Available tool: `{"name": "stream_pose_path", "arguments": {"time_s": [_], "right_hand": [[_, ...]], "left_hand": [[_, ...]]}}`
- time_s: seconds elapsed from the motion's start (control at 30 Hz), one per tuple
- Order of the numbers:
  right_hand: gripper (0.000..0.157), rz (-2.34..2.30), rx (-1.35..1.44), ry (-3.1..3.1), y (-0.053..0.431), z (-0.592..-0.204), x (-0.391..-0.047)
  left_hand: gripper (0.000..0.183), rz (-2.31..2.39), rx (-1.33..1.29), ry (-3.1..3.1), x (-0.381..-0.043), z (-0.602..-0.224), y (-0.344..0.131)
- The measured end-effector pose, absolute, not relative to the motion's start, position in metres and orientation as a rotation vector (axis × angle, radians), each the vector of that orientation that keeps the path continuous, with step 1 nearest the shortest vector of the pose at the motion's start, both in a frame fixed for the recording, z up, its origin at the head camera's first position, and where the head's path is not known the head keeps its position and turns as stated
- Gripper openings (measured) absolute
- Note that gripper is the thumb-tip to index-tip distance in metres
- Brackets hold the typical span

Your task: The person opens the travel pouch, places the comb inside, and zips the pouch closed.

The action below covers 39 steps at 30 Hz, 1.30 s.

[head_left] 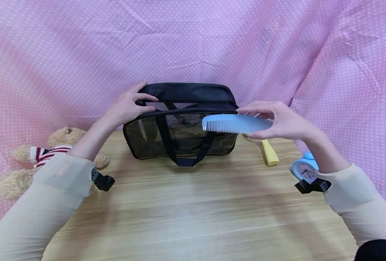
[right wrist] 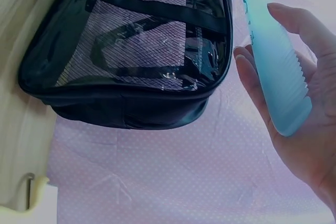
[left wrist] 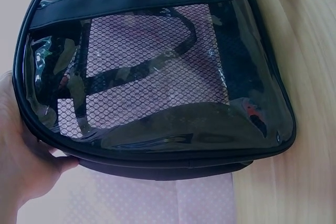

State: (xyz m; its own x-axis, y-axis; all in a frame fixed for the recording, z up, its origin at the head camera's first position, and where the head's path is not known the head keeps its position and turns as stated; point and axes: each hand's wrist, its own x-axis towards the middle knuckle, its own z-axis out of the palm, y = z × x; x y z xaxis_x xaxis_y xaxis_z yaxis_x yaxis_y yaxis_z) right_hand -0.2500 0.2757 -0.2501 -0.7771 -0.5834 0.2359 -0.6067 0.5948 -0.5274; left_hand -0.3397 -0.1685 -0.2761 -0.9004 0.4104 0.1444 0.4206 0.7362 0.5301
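A black bag (head_left: 141,141) with clear, smoky sides, mesh and dark straps stands upright at the back of the table, its top parted. My left hand (head_left: 125,106) grips the rim at its upper left corner, fingers spread along the opening. The left wrist view shows the thumb of that hand (left wrist: 26,166) against the bag's edge (left wrist: 157,156). In my right hand (head_left: 285,121) is a light blue comb (head_left: 235,124), pinched between thumb and fingers, teeth downward. It overlaps the bag's upper right front in the head view. In the right wrist view the comb (right wrist: 278,77) is beside the bag (right wrist: 126,106).
A yellow handle (head_left: 269,153) with a bent metal rod lies right of the bag. Further right, a blue alarm clock (head_left: 305,169) stands beside my right forearm. A plush bear (head_left: 54,152) in a striped top sits at the left, partly behind my sleeve. Pink dotted cloth (head_left: 193,43) hangs behind.
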Motion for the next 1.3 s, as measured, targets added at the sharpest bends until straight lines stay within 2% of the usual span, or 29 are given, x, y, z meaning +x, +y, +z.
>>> {"name": "stream_pose_path", "arguments": {"time_s": [0.27,1.03,1.3], "right_hand": [[0.073,0.934,1.001,-2.734,0.272,-0.23,-0.262],[0.059,0.954,0.852,-2.763,0.219,-0.191,-0.332],[0.063,0.892,0.812,-2.849,0.203,-0.186,-0.35]], "left_hand": [[0.041,-0.899,-0.705,-2.915,-0.342,-0.277,-0.167],[0.042,-0.946,-0.712,-2.911,-0.343,-0.278,-0.17],[0.041,-0.922,-0.721,-2.908,-0.343,-0.278,-0.17]]}}
